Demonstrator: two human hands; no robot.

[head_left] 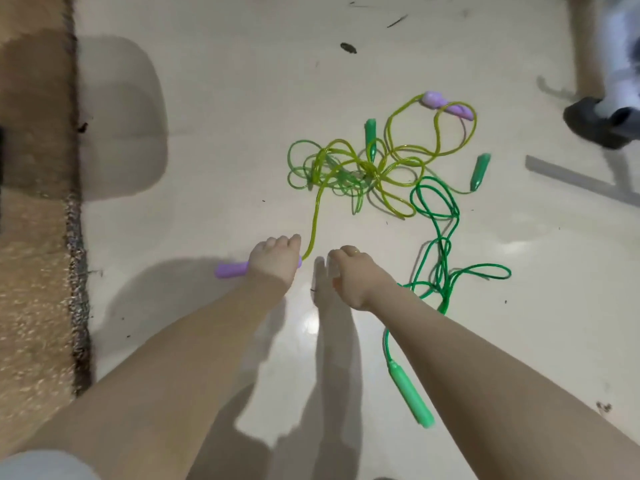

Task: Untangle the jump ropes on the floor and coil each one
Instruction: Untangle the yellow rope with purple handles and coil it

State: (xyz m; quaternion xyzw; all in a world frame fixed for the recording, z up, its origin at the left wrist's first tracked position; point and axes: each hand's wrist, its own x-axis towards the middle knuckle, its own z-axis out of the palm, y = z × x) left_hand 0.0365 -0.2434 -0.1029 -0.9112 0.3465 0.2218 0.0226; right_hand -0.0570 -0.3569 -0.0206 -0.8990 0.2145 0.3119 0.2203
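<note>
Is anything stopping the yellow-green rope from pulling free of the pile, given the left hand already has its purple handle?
Yes. The left hand grips one purple handle, but the yellow-green rope runs up into the knot, where it is looped with the light green rope. Its other purple handle lies beyond the knot.

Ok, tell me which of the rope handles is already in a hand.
The purple handle at the end of the yellow-green rope: the left hand grips it. The other purple handle and the three green handles lie loose on the floor.
</note>
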